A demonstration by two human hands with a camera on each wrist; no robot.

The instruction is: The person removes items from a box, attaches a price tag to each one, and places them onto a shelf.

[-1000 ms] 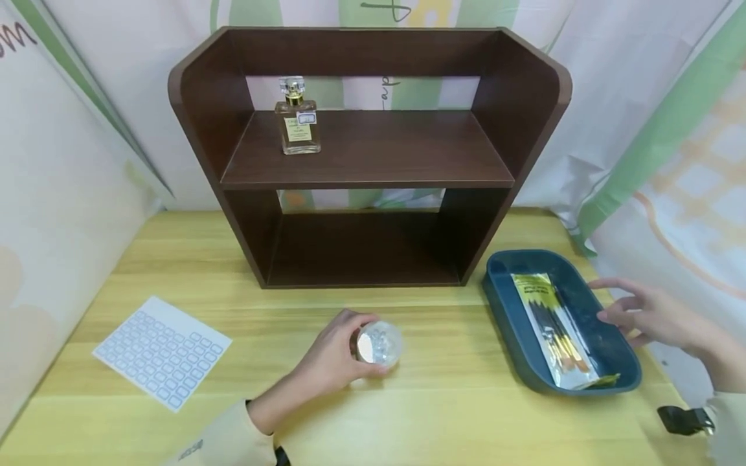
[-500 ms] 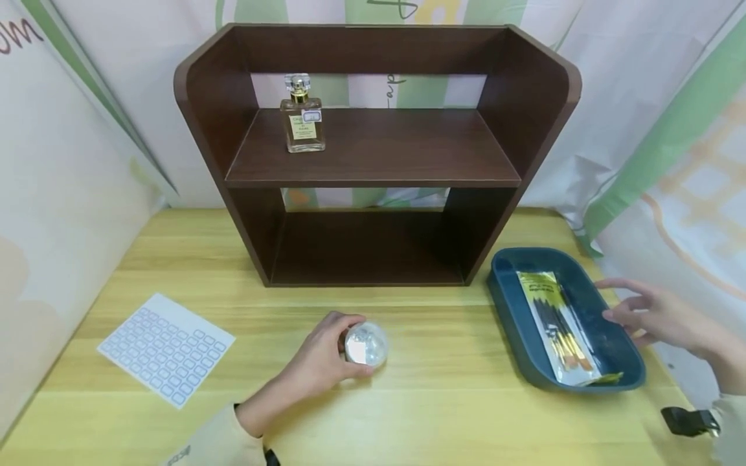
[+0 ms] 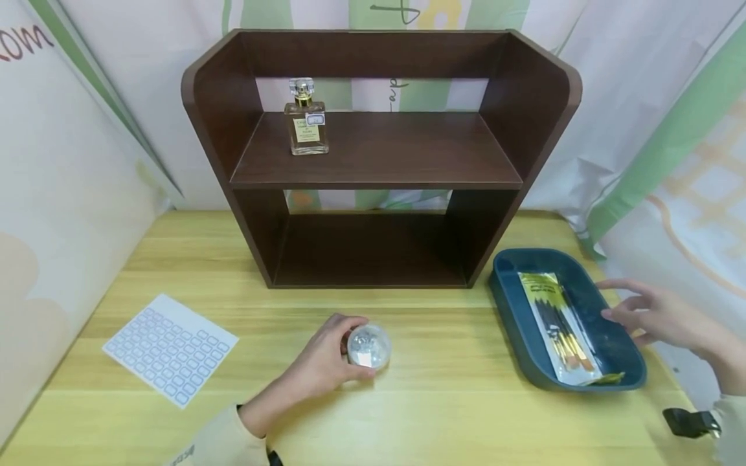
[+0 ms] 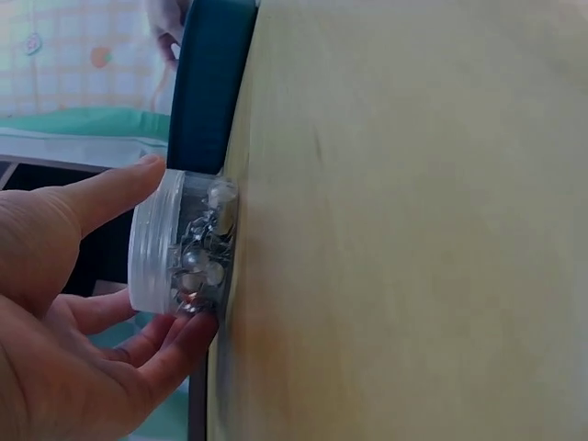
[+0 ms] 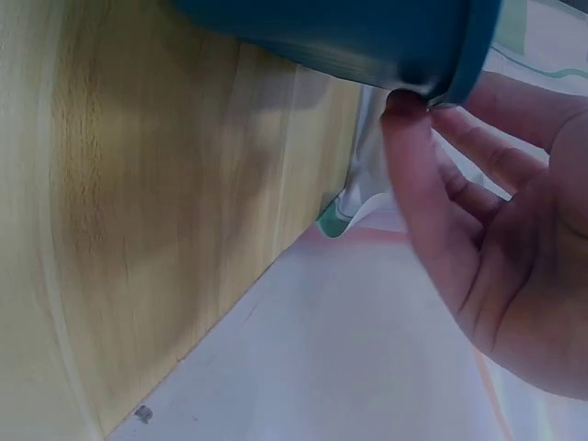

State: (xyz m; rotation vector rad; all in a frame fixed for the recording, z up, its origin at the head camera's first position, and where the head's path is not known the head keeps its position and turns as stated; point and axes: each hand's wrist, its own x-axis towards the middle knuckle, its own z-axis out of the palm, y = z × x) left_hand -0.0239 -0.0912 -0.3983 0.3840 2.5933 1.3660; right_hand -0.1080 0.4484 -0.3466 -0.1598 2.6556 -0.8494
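Note:
My left hand (image 3: pixel 329 359) grips a small clear round jar (image 3: pixel 370 347) with a frosted screw lid (image 4: pixel 154 243), thumb on one side and fingers on the other. Inside it are small silvery and pearl-like pieces (image 4: pixel 197 257), their kind unclear. The jar appears to stand upright on the table, in front of the shelf. At the far right, my right hand (image 3: pixel 661 317) holds the right rim of a dark blue tray (image 5: pixel 340 41), its thumb (image 5: pixel 418 165) against the rim. In the tray lies a plastic pack of paintbrushes (image 3: pixel 556 330) with a yellow-green top.
A dark brown two-tier shelf (image 3: pixel 373 186) stands at the back of the wooden table (image 3: pixel 431 414). On its upper board, at left, is a square glass perfume bottle (image 3: pixel 306 126). A white sheet of blue-framed labels (image 3: pixel 171 349) lies at left. Printed curtains (image 3: pixel 76 194) enclose the table.
My left hand has moved the jar slightly left over the last second and is now nearly still. The right hand stays at the tray. The head view has shifted a little.

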